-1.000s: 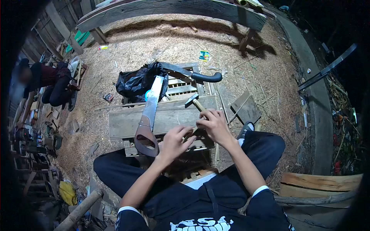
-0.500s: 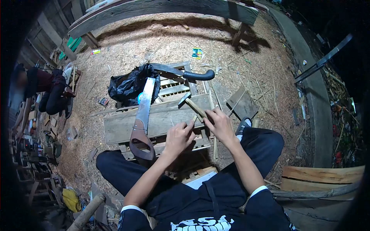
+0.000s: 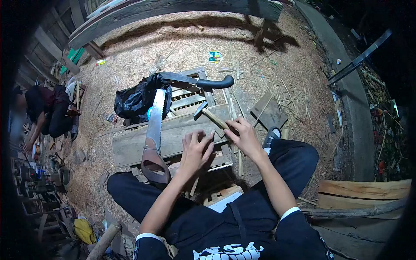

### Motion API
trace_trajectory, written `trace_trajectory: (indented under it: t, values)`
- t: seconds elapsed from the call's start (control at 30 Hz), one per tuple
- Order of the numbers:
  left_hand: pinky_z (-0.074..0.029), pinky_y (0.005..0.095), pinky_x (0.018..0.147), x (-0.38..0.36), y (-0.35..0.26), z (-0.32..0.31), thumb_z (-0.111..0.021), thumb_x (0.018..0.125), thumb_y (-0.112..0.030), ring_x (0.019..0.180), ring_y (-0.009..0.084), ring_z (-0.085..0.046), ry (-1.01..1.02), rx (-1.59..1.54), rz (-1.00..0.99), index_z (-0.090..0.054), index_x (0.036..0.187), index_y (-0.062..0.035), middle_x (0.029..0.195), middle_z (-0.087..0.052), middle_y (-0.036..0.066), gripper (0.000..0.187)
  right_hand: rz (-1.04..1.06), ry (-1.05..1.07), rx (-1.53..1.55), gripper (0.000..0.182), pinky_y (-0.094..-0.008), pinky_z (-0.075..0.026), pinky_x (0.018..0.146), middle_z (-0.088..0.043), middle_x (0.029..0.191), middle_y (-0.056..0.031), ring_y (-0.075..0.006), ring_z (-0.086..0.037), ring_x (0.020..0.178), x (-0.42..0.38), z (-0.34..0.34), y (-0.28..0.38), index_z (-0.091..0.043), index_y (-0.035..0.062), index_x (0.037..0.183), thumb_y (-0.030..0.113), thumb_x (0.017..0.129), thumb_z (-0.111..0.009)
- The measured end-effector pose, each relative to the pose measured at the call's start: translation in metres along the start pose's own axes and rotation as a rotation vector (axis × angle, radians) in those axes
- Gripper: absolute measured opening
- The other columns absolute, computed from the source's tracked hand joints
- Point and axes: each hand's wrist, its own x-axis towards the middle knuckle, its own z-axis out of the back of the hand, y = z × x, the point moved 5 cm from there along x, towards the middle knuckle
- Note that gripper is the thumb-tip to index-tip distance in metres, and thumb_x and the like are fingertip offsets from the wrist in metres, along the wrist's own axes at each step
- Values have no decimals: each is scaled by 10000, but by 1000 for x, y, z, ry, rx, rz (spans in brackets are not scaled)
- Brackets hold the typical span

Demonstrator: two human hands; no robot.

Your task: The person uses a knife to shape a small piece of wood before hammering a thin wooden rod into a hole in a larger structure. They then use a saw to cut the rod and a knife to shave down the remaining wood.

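My left hand [image 3: 196, 151] hovers above the near part of a weathered plank [image 3: 180, 130], its fingers curled but apart, with nothing visible in them. A short wood piece [image 3: 219, 132] lies just beyond its fingertips. The thumb and fingers of my right hand [image 3: 245, 138] close around the handle end of a hammer [image 3: 214, 117], whose head rests toward the plank's far edge. Left of my left hand, a handsaw [image 3: 155, 134] lies across the plank, brown handle toward me. Beyond the plank, a black-handled saw [image 3: 214, 82] lies across the slatted pallet [image 3: 187, 102].
A black plastic bag [image 3: 136, 99] sits at the pallet's left. A loose board [image 3: 268, 113] lies to the right near my foot. A long bench beam [image 3: 182, 16] spans the far side. Another person [image 3: 50, 106] crouches at the left. Wood shavings cover the ground.
My left hand has drawn back toward me and its fingers have opened, away from the small wood piece. The right hand stays at the hammer handle. The view has shifted slightly.
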Motion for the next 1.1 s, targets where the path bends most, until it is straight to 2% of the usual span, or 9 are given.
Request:
trace_trajectory:
  t: [0.13, 0.2, 0.27, 0.43, 0.5, 0.7, 0.93, 1.03, 1.1]
  values:
    - [-363, 491, 1085, 3, 5, 2, -745, 925, -190, 1258, 347, -484, 16, -22, -33, -728, 1294, -166, 1334, -584, 133, 370, -16, 44, 16, 352, -464, -553, 878, -675, 1081, -169, -394, -687, 1001, 2, 0, -3, -733, 43, 1230, 203, 918, -766]
    - [-350, 497, 1104, 2, 6, -1, -737, 935, -200, 1282, 350, -476, 16, -38, 12, -723, 1307, -157, 1396, -570, 130, 375, -15, 72, 7, 378, -466, -552, 884, -671, 1095, -171, -394, -684, 1013, 2, 3, -2, -722, 46, 1255, 202, 914, -769]
    - [-347, 497, 1106, 3, 7, -3, -733, 939, -206, 1283, 351, -475, 1, -43, 16, -719, 1314, -151, 1409, -568, 127, 379, -20, 139, -36, 444, -472, -552, 896, -662, 1127, -177, -397, -678, 1037, 1, 4, 1, -686, 53, 1318, 194, 906, -773]
    - [-339, 502, 1111, 3, 4, -3, -727, 947, -225, 1290, 353, -472, 7, -1, -2, -709, 1340, -136, 1470, -543, 140, 403, -30, 158, -42, 478, -474, -554, 905, -656, 1138, -182, -403, -675, 1047, 1, 4, 0, -663, 56, 1347, 180, 900, -776]
    - [-334, 524, 1113, 3, 1, -4, -708, 963, -248, 1301, 381, -456, -22, 55, 29, -697, 1377, -157, 1564, -464, 185, 424, -41, 167, -42, 476, -474, -556, 904, -656, 1139, -183, -406, -675, 1047, 0, 3, -1, -664, 55, 1345, 179, 900, -777]
    - [-317, 523, 1139, 6, 4, -6, -726, 956, -250, 1320, 391, -429, 27, 72, 67, -746, 1343, -202, 1679, -350, 177, 391, -6, 142, -40, 475, -484, -562, 892, -656, 1147, -183, -415, -678, 1038, -1, 1, -3, -663, 58, 1346, 189, 904, -777]
    - [-333, 515, 1134, 9, 1, -8, -770, 923, -252, 1315, 385, -429, -25, 38, 122, -788, 1269, -222, 1673, -366, 166, 348, -31, 146, -28, 477, -479, -561, 890, -659, 1145, -187, -413, -682, 1036, 0, 0, 1, -673, 70, 1349, 191, 901, -783]
    - [-344, 505, 1123, 7, 0, -8, -816, 877, -231, 1301, 380, -443, -61, 13, 146, -810, 1217, -188, 1650, -409, 160, 343, -45, 154, -9, 476, -476, -560, 888, -662, 1136, -188, -413, -684, 1028, 1, 1, 1, -683, 76, 1346, 189, 895, -790]
    - [-356, 494, 1109, 9, 3, -4, -849, 832, -201, 1274, 368, -473, -134, -84, 130, -838, 1085, -123, 1576, -518, 140, 265, -55, 161, -2, 477, -475, -559, 887, -663, 1131, -189, -413, -685, 1024, 2, 2, 0, -687, 79, 1344, 187, 892, -793]
